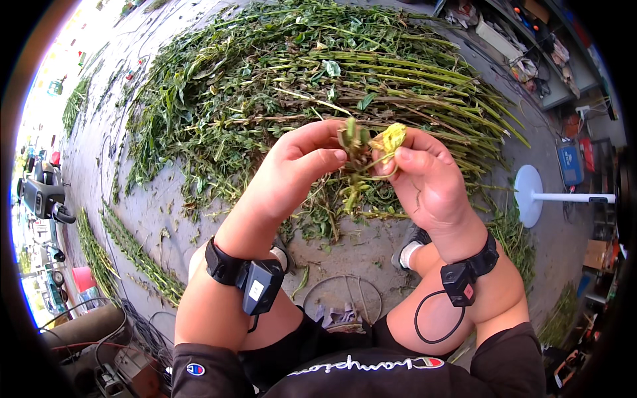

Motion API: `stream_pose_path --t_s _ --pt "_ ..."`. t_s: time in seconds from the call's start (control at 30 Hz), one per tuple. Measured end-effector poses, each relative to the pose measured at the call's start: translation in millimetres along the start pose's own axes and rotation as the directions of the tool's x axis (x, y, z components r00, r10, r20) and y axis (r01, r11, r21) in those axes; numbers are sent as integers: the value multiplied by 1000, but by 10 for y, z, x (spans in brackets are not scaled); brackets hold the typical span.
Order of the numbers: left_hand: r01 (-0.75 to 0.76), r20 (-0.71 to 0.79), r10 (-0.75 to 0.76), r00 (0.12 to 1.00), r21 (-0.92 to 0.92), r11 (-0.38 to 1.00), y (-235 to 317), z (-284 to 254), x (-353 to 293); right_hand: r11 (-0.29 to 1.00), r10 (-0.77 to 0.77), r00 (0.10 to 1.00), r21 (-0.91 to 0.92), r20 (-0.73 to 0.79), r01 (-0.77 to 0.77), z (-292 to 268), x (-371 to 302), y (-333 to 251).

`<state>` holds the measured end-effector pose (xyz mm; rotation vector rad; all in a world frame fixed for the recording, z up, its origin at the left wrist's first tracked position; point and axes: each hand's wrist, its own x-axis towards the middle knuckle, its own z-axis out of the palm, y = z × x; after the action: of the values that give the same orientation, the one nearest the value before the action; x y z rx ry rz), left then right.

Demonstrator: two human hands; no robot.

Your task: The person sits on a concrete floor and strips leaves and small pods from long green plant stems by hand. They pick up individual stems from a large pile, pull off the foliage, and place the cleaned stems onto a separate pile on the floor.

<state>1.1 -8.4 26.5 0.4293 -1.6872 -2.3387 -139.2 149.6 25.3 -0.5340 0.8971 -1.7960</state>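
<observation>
Both of my hands are raised in front of me, over the near side of a big heap of cut leafy stalks (265, 86). My left hand (285, 169) is closed, thumb toward forefinger, at a small green and brownish plant sprig (353, 140). A crumpled yellow leaf (393, 138) with a thin stem is pinched between the thumb and fingers of my right hand (431, 182). Sprig and leaf are close together between the hands, and their lower parts blur into the heap behind. Black devices are strapped round both of my wrists.
More leafy stalks (142, 252) lie on the grey floor at the left. A white round-based stand (529, 196) is at the right, near a blue box (570, 164). A dark scooter (43, 192) stands far left. Cables and a pipe (86, 325) lie at lower left.
</observation>
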Motion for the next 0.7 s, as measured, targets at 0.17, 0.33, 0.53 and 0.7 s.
stream_pose_path --t_s 0.17,0.33,0.53,0.7 --pt "160 115 -159 981 -2 987 -128 -119 54 995 -18 994 95 108 7 -87 77 -67" --pt "107 176 -138 975 174 979 -453 35 167 998 13 992 52 128 -20 -172 44 -206" --pt "61 -2 -66 998 395 917 -498 102 210 999 -52 984 9 173 51 -299 36 -249" --pt "50 12 -56 998 287 957 -455 170 198 996 -88 996 30 34 87 -241 35 -289"
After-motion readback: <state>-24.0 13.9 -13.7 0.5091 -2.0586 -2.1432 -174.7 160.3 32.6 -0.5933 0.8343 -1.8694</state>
